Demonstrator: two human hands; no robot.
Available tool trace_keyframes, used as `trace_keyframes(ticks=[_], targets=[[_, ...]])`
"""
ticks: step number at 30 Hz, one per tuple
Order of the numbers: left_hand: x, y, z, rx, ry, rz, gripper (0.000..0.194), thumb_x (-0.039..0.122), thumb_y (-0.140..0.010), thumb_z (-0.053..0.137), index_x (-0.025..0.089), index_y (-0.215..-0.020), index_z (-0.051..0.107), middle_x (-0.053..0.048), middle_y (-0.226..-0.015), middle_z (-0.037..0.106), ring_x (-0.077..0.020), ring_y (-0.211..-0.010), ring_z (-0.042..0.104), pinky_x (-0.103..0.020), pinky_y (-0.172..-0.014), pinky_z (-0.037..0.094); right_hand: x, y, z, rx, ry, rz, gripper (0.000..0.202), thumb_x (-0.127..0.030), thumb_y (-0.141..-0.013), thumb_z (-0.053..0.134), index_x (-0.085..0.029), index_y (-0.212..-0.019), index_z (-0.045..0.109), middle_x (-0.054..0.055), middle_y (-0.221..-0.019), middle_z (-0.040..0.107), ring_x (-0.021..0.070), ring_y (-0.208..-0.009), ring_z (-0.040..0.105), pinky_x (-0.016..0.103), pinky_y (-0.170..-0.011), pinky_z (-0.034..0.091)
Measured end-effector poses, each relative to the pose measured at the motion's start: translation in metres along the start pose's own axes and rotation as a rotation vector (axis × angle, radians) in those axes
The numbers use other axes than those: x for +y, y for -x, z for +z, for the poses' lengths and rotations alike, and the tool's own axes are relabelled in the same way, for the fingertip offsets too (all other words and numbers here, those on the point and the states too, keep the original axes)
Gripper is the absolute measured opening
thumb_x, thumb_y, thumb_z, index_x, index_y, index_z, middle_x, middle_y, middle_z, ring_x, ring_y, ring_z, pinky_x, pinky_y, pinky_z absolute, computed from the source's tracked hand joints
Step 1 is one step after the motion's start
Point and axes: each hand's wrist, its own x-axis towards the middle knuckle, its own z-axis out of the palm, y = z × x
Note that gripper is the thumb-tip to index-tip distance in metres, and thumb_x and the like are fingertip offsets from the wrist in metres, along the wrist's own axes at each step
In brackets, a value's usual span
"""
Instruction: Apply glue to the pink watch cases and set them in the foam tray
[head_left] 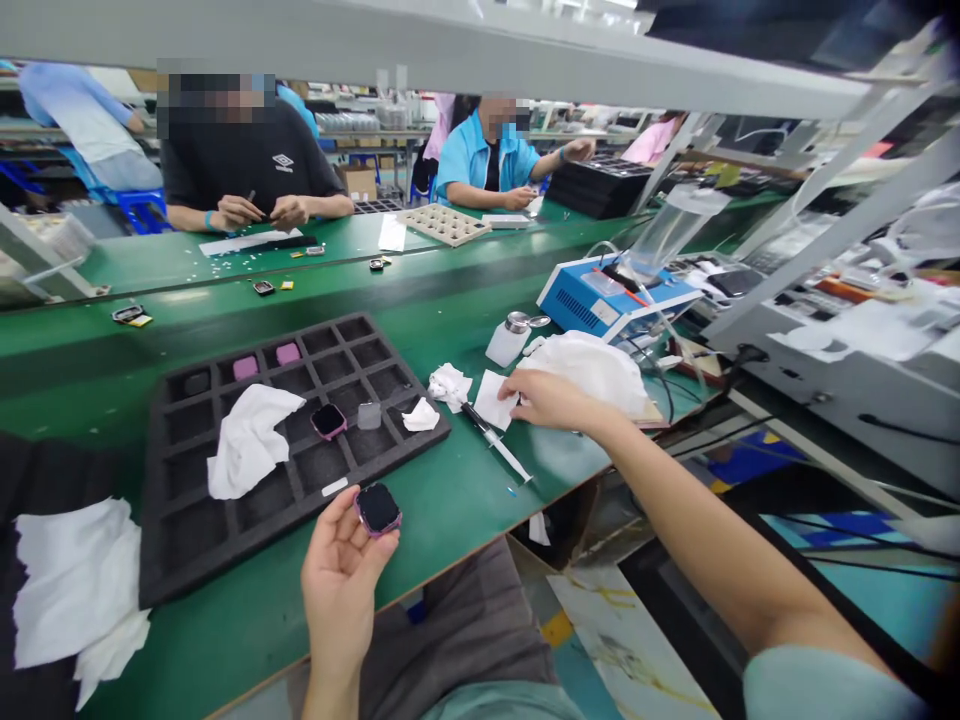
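My left hand grips a smartwatch body with a black screen and a purple frame by its edges, in front of the tray's near edge. On the right, my right hand has its fingers bent and apart at the edge of a flat white wipe; whether they press on it is unclear. Beside that wipe lies a syringe with a black section and a white plunger. The black foam tray holds another purple-framed watch, purple pieces and a crumpled white cloth.
A dispenser bottle and a blue-and-white benchtop unit stand at the back right, near a white cloth heap. More white cloth lies at left. Two co-workers sit across the green bench. A grey beam crosses overhead.
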Motion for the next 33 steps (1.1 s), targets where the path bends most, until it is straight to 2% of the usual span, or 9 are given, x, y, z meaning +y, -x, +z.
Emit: trace_keyframes(ticks=[5, 11, 13, 16, 18, 21, 25, 29, 33], targets=[[0.000, 0.000, 0.002, -0.006, 0.010, 0.005, 0.054, 0.021, -0.064, 0.098, 0.021, -0.112, 0.074, -0.005, -0.099, 0.082, -0.0184, -0.085, 0.081, -0.020, -0.072, 0.065, 0.001, 0.016, 0.008, -0.076, -0.005, -0.074, 0.012, -0.015, -0.087, 0.065, -0.020, -0.091, 0.075, 0.008, -0.103, 0.075, 0.0247, -0.103, 0.067, 0.033, -0.090, 0.050], [-0.002, -0.001, 0.001, -0.013, 0.000, 0.023, 0.053, 0.021, -0.065, 0.097, 0.022, -0.113, 0.074, -0.005, -0.100, 0.082, -0.0181, -0.085, 0.081, -0.019, -0.073, 0.065, 0.007, 0.010, 0.000, -0.043, 0.036, -0.021, 0.023, -0.019, -0.099, 0.047, -0.017, -0.094, 0.069, 0.010, -0.096, 0.072, 0.0211, -0.089, 0.065, 0.031, -0.081, 0.048], [-0.003, -0.001, 0.001, -0.007, 0.005, 0.030, 0.054, 0.021, -0.064, 0.097, 0.021, -0.113, 0.074, -0.005, -0.099, 0.082, -0.0186, -0.085, 0.081, -0.020, -0.072, 0.065, 0.008, 0.009, -0.006, -0.021, 0.082, -0.010, 0.024, -0.019, -0.099, 0.045, -0.015, -0.099, 0.068, 0.013, -0.102, 0.071, 0.0238, -0.094, 0.064, 0.034, -0.081, 0.047], [-0.003, -0.001, 0.001, 0.003, 0.016, 0.035, 0.054, 0.021, -0.064, 0.097, 0.021, -0.113, 0.075, -0.005, -0.099, 0.082, -0.0185, -0.084, 0.081, -0.020, -0.071, 0.065, 0.006, 0.008, -0.011, -0.033, 0.159, -0.053, 0.023, -0.014, -0.091, 0.054, -0.014, -0.107, 0.070, 0.018, -0.115, 0.070, 0.0306, -0.109, 0.060, 0.038, -0.088, 0.045], [-0.003, -0.001, 0.001, 0.005, 0.025, 0.033, 0.054, 0.021, -0.063, 0.097, 0.021, -0.112, 0.075, -0.005, -0.098, 0.083, -0.0186, -0.083, 0.081, -0.019, -0.071, 0.065, 0.005, 0.007, -0.009, -0.065, 0.193, -0.100, 0.021, -0.013, -0.088, 0.056, -0.015, -0.101, 0.072, 0.018, -0.112, 0.071, 0.0316, -0.110, 0.059, 0.039, -0.090, 0.044], [-0.003, -0.001, 0.000, 0.004, 0.038, 0.025, 0.054, 0.020, -0.062, 0.098, 0.021, -0.112, 0.076, -0.006, -0.098, 0.083, -0.0190, -0.083, 0.081, -0.020, -0.070, 0.065, 0.003, 0.001, -0.005, -0.067, 0.213, -0.117, 0.019, -0.016, -0.091, 0.054, -0.015, -0.087, 0.072, 0.018, -0.100, 0.072, 0.0305, -0.104, 0.060, 0.039, -0.090, 0.043], [-0.002, -0.001, -0.002, -0.011, 0.044, 0.027, 0.054, 0.019, -0.064, 0.097, 0.021, -0.113, 0.076, -0.006, -0.099, 0.083, -0.0185, -0.085, 0.082, -0.019, -0.072, 0.065, 0.003, -0.008, -0.016, 0.039, 0.174, -0.020, 0.020, -0.016, -0.090, 0.051, -0.015, -0.084, 0.070, 0.015, -0.092, 0.074, 0.0256, -0.090, 0.063, 0.035, -0.082, 0.045], [-0.003, 0.000, -0.003, -0.029, 0.043, 0.040, 0.051, 0.019, -0.067, 0.096, 0.024, -0.114, 0.075, -0.004, -0.101, 0.083, -0.0175, -0.086, 0.082, -0.019, -0.074, 0.065, -0.004, -0.001, -0.048, 0.185, 0.079, 0.098, 0.022, -0.019, -0.091, 0.044, -0.018, -0.083, 0.064, 0.007, -0.083, 0.073, 0.0198, -0.074, 0.063, 0.030, -0.068, 0.043], [-0.006, 0.002, -0.004, -0.025, 0.100, 0.059, 0.050, 0.020, -0.068, 0.095, 0.023, -0.114, 0.075, -0.005, -0.101, 0.083, -0.0178, -0.084, 0.081, -0.019, -0.071, 0.065, -0.021, 0.014, -0.073, 0.341, 0.039, 0.154, 0.015, -0.025, -0.090, 0.047, -0.021, -0.085, 0.061, 0.006, -0.077, 0.069, 0.0207, -0.069, 0.060, 0.031, -0.065, 0.039]])
